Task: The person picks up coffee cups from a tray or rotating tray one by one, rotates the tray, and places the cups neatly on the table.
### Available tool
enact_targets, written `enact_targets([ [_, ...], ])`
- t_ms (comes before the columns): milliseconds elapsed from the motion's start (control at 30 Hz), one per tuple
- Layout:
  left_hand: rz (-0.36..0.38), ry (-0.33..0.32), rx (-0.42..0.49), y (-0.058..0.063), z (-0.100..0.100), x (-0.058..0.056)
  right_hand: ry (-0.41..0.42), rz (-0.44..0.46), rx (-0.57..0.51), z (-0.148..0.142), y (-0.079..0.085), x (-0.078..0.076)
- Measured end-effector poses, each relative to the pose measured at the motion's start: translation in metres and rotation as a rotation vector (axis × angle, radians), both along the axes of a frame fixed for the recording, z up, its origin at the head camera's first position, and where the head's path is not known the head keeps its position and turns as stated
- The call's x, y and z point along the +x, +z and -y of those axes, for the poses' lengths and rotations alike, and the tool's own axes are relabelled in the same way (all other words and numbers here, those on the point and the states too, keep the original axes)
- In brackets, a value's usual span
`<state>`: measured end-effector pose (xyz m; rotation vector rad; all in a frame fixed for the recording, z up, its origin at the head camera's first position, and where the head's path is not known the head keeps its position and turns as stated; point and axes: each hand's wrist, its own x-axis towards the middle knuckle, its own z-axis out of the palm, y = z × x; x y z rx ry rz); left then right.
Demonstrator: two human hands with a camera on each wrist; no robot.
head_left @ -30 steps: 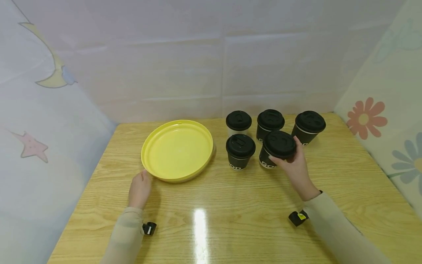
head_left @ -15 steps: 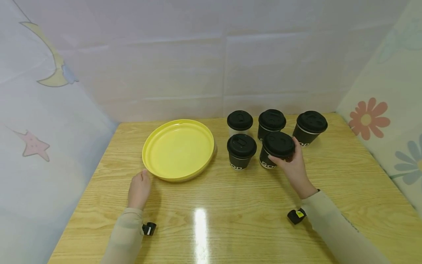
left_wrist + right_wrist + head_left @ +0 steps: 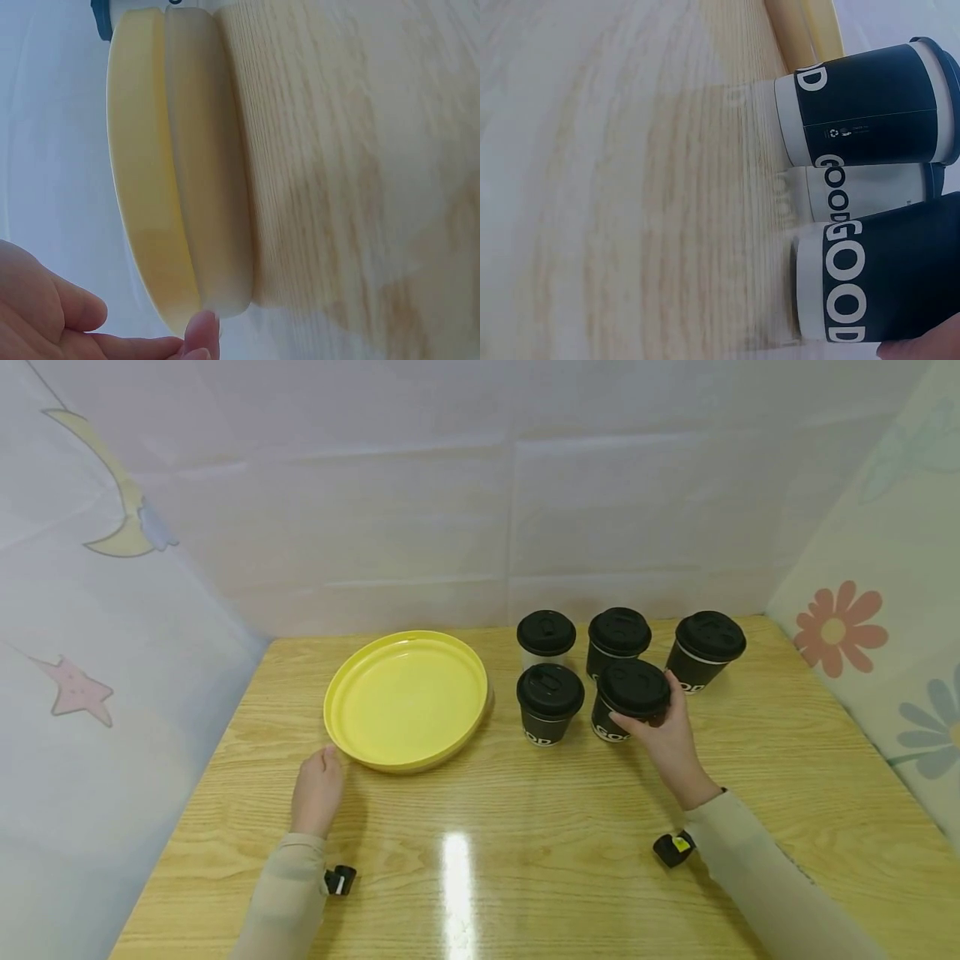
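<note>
My right hand grips a black lidded paper coffee cup, with the thumb on its near side. In the right wrist view this cup stands upright at the table, its white base edge down and "GOOD" printed on it. Close to its left is another black cup. Behind them stand a white-sided cup, a black cup and one more black cup. My left hand is at the near-left edge of a round yellow tray; a fingertip touches its side, thumb apart from it.
The yellow tray has a pale, translucent lower part on the wooden table. Printed cloth walls stand behind and at both sides. A small black wrist-worn device hangs by each sleeve.
The held cup has shifted slightly left, towards the neighbouring black cup, with my right hand on it. My left hand and the tray stay in place; the view has shifted a little.
</note>
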<state>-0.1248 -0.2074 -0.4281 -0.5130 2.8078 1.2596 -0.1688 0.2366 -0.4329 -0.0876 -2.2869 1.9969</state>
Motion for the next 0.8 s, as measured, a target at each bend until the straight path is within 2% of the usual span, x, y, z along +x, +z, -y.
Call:
enact_targets([
  [167, -0.007, 0.000, -0.007, 0.001, 0.000, 0.000, -0.007, 0.025, 0.018, 0.000, 0.000, 0.000],
  [467, -0.014, -0.009, -0.019, 0.003, 0.001, 0.001, -0.010, 0.014, -0.006, 0.000, -0.004, -0.004],
  [600, 0.033, -0.015, 0.005, 0.007, 0.001, 0.002, -0.008, 0.000, -0.012, 0.000, -0.007, -0.007],
  [700, 0.056, -0.013, 0.015, 0.010, 0.001, 0.004, 0.009, 0.000, 0.034, -0.001, -0.008, -0.007],
  [800, 0.034, -0.013, 0.020, 0.011, 0.001, 0.004, 0.032, 0.003, 0.092, -0.004, -0.006, -0.003],
])
